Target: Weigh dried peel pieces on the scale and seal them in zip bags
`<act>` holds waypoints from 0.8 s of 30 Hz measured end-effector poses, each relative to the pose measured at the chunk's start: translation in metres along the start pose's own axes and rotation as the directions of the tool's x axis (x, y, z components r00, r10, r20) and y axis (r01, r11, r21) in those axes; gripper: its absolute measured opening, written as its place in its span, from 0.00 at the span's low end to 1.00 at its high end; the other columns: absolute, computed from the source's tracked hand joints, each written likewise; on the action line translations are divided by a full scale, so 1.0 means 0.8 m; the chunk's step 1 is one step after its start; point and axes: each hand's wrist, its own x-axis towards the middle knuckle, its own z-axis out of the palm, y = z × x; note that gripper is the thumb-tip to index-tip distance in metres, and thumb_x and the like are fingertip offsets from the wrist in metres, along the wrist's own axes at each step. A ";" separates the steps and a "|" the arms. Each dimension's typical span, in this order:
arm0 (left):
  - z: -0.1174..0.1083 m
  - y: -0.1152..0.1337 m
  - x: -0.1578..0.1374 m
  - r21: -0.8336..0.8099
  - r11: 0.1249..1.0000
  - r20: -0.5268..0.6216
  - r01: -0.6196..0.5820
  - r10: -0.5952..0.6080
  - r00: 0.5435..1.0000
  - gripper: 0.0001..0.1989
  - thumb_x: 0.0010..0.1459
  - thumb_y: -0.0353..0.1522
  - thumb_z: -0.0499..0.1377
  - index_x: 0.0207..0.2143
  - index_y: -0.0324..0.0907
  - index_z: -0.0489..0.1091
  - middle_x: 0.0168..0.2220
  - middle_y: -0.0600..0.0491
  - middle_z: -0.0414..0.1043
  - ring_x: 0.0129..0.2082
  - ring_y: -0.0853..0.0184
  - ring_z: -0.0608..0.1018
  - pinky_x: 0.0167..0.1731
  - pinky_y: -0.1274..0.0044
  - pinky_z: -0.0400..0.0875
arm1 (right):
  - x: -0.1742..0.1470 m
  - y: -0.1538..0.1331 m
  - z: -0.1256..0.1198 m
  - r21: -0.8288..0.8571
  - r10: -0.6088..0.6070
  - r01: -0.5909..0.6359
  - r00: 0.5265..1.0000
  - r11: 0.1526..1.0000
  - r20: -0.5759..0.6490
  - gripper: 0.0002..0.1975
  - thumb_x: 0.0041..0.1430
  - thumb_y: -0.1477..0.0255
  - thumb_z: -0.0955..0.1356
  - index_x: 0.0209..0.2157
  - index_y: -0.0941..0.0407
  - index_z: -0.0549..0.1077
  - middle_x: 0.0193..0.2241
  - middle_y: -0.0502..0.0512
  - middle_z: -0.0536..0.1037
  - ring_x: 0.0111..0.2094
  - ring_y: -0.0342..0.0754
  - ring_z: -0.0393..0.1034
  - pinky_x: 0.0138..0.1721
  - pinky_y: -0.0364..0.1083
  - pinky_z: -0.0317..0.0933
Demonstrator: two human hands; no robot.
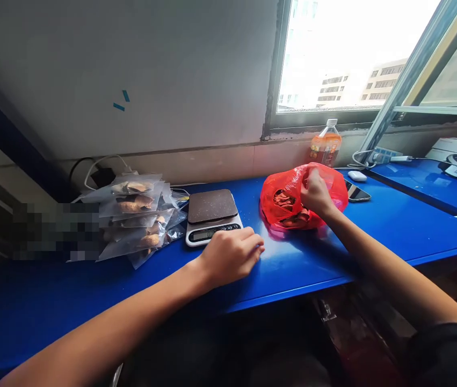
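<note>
Clear bags lie stacked on a blue surface, beside a scale. The left hand curls before it, grip narrow. The right hand bunches at a red bag of brown pieces; its hold, I cannot tell.

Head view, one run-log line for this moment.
left hand: curled by scale | right hand: at red bag, grip unclear | clear bags: left of scale

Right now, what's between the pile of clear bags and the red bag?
In the head view, the scale sits between the pile of clear bags and the red bag, with the left hand by the scale's front edge.
</note>
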 end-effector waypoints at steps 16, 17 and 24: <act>-0.008 0.023 0.002 0.327 0.918 0.230 0.226 -0.310 0.923 0.16 0.65 0.38 0.48 0.44 0.38 0.69 0.48 0.37 0.71 0.30 0.55 0.80 0.24 0.71 0.71 | -0.001 -0.013 -0.004 -0.115 -0.075 0.059 0.986 0.992 -0.149 0.17 0.49 0.80 0.60 0.42 0.54 0.63 0.34 0.56 0.66 0.38 0.51 0.64 0.42 0.51 0.63; -0.009 0.022 0.002 0.308 0.923 0.237 0.229 -0.308 0.921 0.15 0.65 0.37 0.48 0.44 0.37 0.69 0.48 0.37 0.71 0.30 0.55 0.80 0.24 0.71 0.71 | -0.001 -0.015 -0.005 -0.118 -0.067 0.050 0.988 0.992 -0.142 0.16 0.49 0.80 0.60 0.41 0.54 0.64 0.34 0.56 0.65 0.37 0.51 0.64 0.41 0.51 0.63; -0.016 0.015 -0.002 0.158 0.950 0.206 0.271 -0.300 0.931 0.15 0.63 0.37 0.52 0.46 0.37 0.68 0.42 0.40 0.75 0.34 0.53 0.80 0.29 0.69 0.73 | -0.006 -0.027 -0.004 -0.146 -0.074 0.058 0.991 0.988 -0.109 0.14 0.44 0.81 0.60 0.34 0.54 0.64 0.30 0.55 0.65 0.34 0.50 0.64 0.36 0.48 0.62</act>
